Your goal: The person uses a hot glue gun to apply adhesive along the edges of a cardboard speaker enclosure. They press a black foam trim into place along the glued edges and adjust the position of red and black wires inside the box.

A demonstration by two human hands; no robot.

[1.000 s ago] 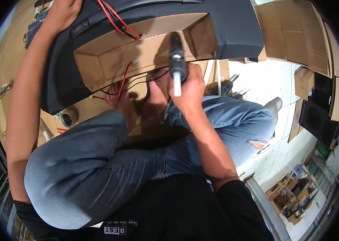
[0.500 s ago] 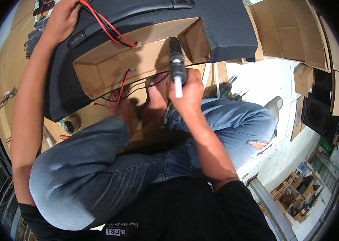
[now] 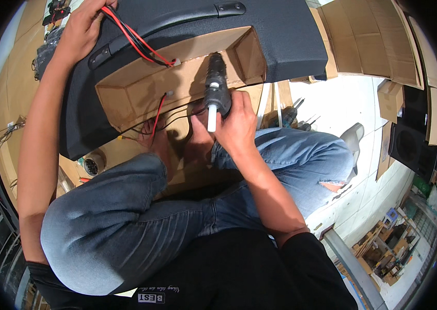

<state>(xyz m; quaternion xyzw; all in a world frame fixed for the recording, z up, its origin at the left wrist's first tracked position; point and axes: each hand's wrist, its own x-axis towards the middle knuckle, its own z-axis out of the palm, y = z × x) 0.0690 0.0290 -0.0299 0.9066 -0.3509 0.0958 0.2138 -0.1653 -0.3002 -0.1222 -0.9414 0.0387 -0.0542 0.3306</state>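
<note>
A black-covered cabinet (image 3: pixel 293 49) with a strap handle (image 3: pixel 169 21) lies tilted across my legs' far side. Its bare-wood recess (image 3: pixel 141 93) faces me. My right hand (image 3: pixel 238 124) grips a black hot glue gun (image 3: pixel 216 77), nozzle pointing away into the recess near its right end. A white glue stick (image 3: pixel 212 120) juts from the gun's back. At the cabinet's upper left, my left hand (image 3: pixel 81 32) is closed round red and black wires (image 3: pixel 138 39), which run to a white connector (image 3: pixel 177 62) in the recess wall. A thin red wire (image 3: pixel 160 109) hangs from a second connector.
A round tub of small dark parts (image 3: pixel 93 164) stands left of my knee. Power drills (image 3: pixel 292 113) lie on the right floor. Beyond are cardboard (image 3: pixel 373 39), a black speaker box (image 3: pixel 409 142) and scattered wood pieces (image 3: pixel 384 248).
My right hand has moved the glue gun a little to the left along the recess. The left hand keeps hold of the wires.
</note>
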